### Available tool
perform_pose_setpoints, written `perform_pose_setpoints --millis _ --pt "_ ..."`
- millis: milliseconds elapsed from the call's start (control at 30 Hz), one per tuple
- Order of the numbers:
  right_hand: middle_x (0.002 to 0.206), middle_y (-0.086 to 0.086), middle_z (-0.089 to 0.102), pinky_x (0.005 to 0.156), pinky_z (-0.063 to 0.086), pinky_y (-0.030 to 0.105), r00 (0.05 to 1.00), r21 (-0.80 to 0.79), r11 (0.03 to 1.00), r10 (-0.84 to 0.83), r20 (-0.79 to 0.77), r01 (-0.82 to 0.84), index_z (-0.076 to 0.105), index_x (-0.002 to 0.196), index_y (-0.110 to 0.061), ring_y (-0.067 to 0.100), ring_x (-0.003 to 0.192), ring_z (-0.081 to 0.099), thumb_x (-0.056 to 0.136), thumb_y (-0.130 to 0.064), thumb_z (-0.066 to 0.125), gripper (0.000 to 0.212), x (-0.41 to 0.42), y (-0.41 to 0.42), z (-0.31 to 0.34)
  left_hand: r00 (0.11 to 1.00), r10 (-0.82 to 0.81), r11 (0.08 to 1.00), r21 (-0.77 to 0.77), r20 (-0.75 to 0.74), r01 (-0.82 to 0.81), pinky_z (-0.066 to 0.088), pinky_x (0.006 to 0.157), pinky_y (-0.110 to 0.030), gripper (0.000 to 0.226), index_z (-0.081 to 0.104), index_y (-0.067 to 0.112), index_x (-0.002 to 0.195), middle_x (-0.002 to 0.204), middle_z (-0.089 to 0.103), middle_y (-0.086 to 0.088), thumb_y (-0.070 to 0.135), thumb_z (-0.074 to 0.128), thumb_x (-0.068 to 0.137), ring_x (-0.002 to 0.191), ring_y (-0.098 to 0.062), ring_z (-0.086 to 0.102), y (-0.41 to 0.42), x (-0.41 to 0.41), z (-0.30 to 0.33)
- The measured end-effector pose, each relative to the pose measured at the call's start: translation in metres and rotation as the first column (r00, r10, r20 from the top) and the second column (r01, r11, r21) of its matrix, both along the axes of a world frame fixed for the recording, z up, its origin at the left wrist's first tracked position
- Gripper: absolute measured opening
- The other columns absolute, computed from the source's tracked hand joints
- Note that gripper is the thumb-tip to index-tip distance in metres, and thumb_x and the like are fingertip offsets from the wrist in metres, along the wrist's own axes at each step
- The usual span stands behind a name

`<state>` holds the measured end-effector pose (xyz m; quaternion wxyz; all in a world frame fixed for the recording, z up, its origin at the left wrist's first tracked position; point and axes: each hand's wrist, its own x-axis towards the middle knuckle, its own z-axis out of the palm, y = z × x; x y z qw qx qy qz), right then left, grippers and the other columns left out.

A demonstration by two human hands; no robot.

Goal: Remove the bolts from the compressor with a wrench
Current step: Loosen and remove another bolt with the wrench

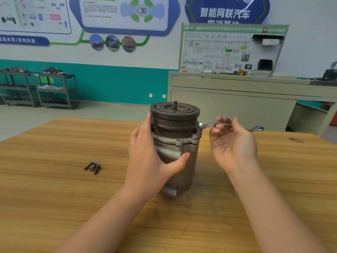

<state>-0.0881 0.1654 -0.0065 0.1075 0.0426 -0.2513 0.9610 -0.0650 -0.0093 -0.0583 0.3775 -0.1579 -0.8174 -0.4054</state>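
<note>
My left hand (pixel 145 157) steadies the upright grey metal compressor (pixel 175 143); my right hand (pixel 231 141) loosely hooks the slim steel wrench (pixel 220 124). That slack grip could slip off the bolt.

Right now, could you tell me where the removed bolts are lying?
The bolts lie in a small cluster on the wooden table, to the left of the compressor and the left hand steadying it.
</note>
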Motion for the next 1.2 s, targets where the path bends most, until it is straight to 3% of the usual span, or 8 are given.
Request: perform_pose_setpoints --millis 300,400,567,667,767,900,1000,1200 --pt "0.068 0.004 0.068 0.048 0.049 0.024 0.881 0.335 0.829 -0.342 -0.327 0.447 0.051 0.087 -0.02 0.013 0.046 0.056 0.103 -0.031 0.044 0.02 0.017 -0.016 -0.004 1.0 0.008 1.0 -0.004 -0.006 -0.008 0.016 0.11 -0.014 0.113 0.013 0.025 0.154 0.138 0.026 0.025 0.069 0.063 0.064 0.135 0.001 0.02 0.0 0.0 0.0" --pt "0.072 0.004 0.066 0.049 0.049 0.025 0.658 0.403 0.546 -0.424 -0.622 0.734 0.051 0.084 -0.034 0.012 0.047 0.059 0.101 -0.036 0.045 0.018 0.025 -0.021 -0.008 1.0 0.011 1.0 -0.013 -0.013 -0.011 0.017 0.11 -0.016 0.111 0.011 0.027 0.153 0.139 0.025 0.024 0.07 0.062 0.064 0.135 0.0 0.02 0.0 0.0 -0.001" --pt "0.076 0.006 0.056 0.056 0.045 0.023 0.263 0.248 0.119 -0.137 -0.955 0.962 0.05 0.092 -0.01 0.01 0.064 0.054 0.105 -0.035 0.038 0.031 0.03 -0.031 -0.027 1.0 0.023 1.0 -0.014 -0.014 -0.023 0.026 0.115 -0.033 0.112 0.019 0.017 0.154 0.141 0.031 0.017 0.068 0.065 0.066 0.136 -0.007 0.025 0.001 0.0 -0.001" --pt "0.075 0.006 0.055 0.055 0.04 0.022 0.358 0.262 0.316 -0.297 -0.885 0.912 0.049 0.09 -0.022 0.013 0.057 0.05 0.105 -0.036 0.034 0.025 0.033 -0.04 -0.029 1.0 0.026 1.0 -0.012 -0.012 -0.026 0.025 0.115 -0.032 0.113 0.019 0.016 0.154 0.14 0.031 0.018 0.068 0.065 0.065 0.136 -0.007 0.025 0.0 0.0 -0.001" --pt "0.066 -0.002 0.063 0.042 0.034 0.019 0.646 0.286 0.602 -0.549 -0.53 0.746 0.042 0.083 -0.02 0.012 0.038 0.043 0.104 -0.03 0.031 0.026 0.027 -0.036 -0.02 1.0 0.019 1.0 -0.014 -0.004 -0.019 0.024 0.114 -0.029 0.113 0.016 0.02 0.155 0.14 0.029 0.02 0.069 0.064 0.065 0.136 -0.005 0.023 0.001 0.0 0.0" --pt "0.057 0.004 0.064 0.041 0.039 0.017 0.984 0.196 0.964 -0.174 -0.044 0.179 0.046 0.082 -0.013 0.013 0.038 0.048 0.106 -0.023 0.033 0.029 0.008 -0.008 -0.005 1.0 0.013 1.0 -0.009 -0.02 -0.013 0.022 0.113 -0.027 0.109 0.011 0.028 0.153 0.139 0.028 0.022 0.069 0.063 0.066 0.135 -0.001 0.021 0.001 0.0 -0.001" --pt "0.063 0.008 0.067 0.046 0.049 0.019 0.999 0.099 0.995 -0.028 -0.028 0.031 0.051 0.081 -0.011 0.013 0.047 0.059 0.105 -0.025 0.039 0.03 0.005 0.001 0.0 1.0 0.005 1.0 -0.013 -0.024 -0.005 0.022 0.113 -0.027 0.106 0.007 0.035 0.149 0.138 0.026 0.026 0.069 0.063 0.066 0.135 0.001 0.02 0.0 0.0 -0.001" --pt "0.063 0.008 0.067 0.046 0.049 0.022 0.923 0.249 0.892 -0.34 -0.179 0.377 0.05 0.09 -0.013 0.013 0.044 0.056 0.103 -0.028 0.045 0.021 0.012 -0.006 0.002 0.999 0.007 1.0 -0.021 -0.038 -0.008 0.02 0.111 -0.02 0.106 0.007 0.036 0.149 0.134 0.027 0.032 0.069 0.063 0.065 0.135 0.002 0.02 -0.001 0.0 0.0"
